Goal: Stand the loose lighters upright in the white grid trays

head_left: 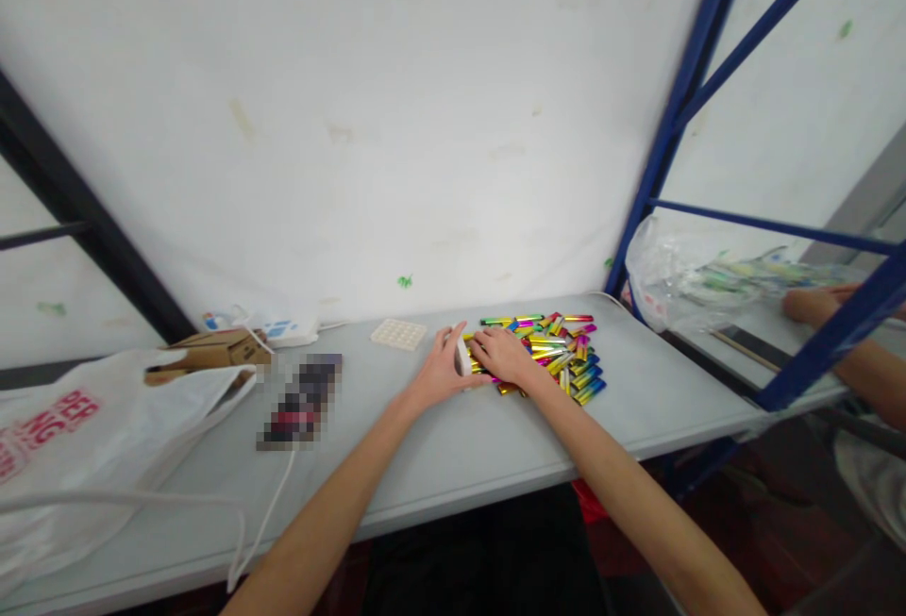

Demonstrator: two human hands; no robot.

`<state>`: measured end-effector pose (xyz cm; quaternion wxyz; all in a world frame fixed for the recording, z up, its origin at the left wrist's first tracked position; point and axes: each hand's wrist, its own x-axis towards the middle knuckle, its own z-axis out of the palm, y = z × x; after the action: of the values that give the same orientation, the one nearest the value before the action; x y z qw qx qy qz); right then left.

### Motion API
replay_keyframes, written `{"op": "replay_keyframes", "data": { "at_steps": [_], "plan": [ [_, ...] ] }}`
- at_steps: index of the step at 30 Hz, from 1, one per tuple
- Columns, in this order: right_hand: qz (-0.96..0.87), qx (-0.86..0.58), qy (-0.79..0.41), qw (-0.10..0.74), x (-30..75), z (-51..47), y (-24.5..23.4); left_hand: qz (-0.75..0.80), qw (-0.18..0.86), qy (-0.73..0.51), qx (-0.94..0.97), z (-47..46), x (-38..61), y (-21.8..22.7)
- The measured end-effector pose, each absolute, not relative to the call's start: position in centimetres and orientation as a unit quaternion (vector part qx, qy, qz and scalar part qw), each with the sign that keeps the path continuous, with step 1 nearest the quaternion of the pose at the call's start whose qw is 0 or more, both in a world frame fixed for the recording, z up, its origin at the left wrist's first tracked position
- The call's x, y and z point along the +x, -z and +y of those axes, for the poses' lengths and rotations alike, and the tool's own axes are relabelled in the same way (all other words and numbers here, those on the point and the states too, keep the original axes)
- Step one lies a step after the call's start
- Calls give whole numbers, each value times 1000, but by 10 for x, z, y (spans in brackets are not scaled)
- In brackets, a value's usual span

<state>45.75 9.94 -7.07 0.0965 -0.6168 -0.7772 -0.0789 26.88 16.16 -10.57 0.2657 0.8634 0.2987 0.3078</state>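
A heap of shiny, many-coloured little tubes (pixel 559 352) lies on the grey table (pixel 453 456) near the wall. My right hand (pixel 501 354) rests on the heap's left edge with its fingers bent over some tubes. My left hand (pixel 440 369) is just beside it, fingers curled round a small white object (pixel 463 357) held upright between the two hands. A white tray with a grid of small cells (pixel 398 334) lies flat behind my left hand, apart from it.
A white plastic bag with red print (pixel 77 437) and a cardboard box (pixel 212 352) sit at the left, with a white cable (pixel 273 503) trailing to the front edge. A blue rack frame (pixel 679 116) stands at the right, where another person's forearm (pixel 821 305) reaches a clear bag (pixel 672 286).
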Motion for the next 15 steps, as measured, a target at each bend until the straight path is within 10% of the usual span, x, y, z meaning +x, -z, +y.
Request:
{"op": "replay_keyframes", "data": {
  "at_steps": [15],
  "plan": [
    [-803, -581, 64, 115, 450, 103, 82, 298, 245, -323, 864, 164, 259, 99]
  ]
}}
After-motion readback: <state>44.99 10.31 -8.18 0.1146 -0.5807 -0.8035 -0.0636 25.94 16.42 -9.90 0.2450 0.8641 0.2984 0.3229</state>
